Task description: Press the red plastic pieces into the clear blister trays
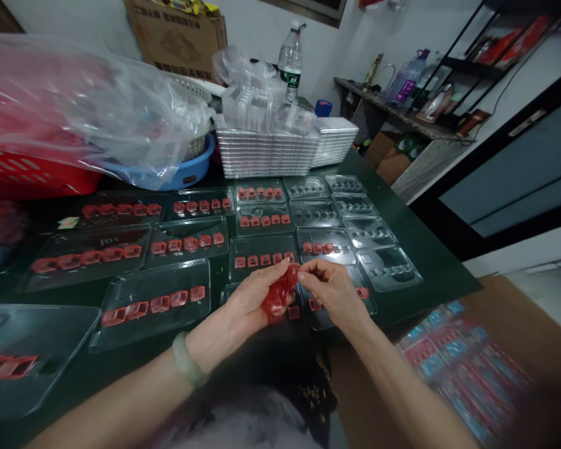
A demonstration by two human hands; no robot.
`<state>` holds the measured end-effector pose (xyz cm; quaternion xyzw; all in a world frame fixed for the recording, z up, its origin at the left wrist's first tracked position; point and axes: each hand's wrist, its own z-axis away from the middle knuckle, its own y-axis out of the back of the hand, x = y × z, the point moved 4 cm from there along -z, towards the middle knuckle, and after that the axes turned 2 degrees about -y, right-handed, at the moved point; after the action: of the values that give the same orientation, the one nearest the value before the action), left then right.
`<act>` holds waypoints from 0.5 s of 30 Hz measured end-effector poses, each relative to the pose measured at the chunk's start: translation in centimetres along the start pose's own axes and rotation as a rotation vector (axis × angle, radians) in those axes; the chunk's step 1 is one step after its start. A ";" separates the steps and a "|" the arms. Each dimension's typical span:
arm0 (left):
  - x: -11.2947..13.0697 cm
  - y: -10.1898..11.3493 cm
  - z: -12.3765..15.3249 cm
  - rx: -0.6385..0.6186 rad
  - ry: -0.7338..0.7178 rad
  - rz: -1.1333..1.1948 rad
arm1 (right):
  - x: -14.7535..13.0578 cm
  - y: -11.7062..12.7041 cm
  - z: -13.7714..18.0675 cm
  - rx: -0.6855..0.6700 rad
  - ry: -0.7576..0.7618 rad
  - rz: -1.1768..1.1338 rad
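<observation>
One handful of small red plastic pieces (278, 298) sits cupped in left hand (252, 302), fingers curled round it, over dark green bench (425, 249). Right hand (333, 288) fingers pinch one piece from the pile. Likely step: loading clear plastic blister tray (367, 303) below; its open slots call for careful seating.

A dark green table (430, 255) carries rows of clear trays (155, 299) laid flat side by side. Most hold a line of red pieces (187, 243); those at the right are bare. At the far edge stand a tray stack (266, 153), a bottle (290, 62), a blue basin (191, 171) and a red basket (32, 174).
</observation>
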<state>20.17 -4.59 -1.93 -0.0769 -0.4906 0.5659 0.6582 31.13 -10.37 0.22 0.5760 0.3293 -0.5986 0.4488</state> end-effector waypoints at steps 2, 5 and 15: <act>0.1 0.1 0.2 0.018 0.005 -0.061 | 0.1 0.2 -0.2 -0.001 0.000 0.035; 0.2 0.5 0.3 0.000 0.030 -0.123 | 0.1 0.3 -0.3 -0.010 -0.003 0.084; -0.4 0.3 0.6 -0.163 0.236 0.002 | -0.4 -0.2 0.0 -0.097 -0.049 0.168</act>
<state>19.55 -5.07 -2.01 -0.1964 -0.4539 0.5119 0.7024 30.90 -10.26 0.59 0.5643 0.2971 -0.5561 0.5329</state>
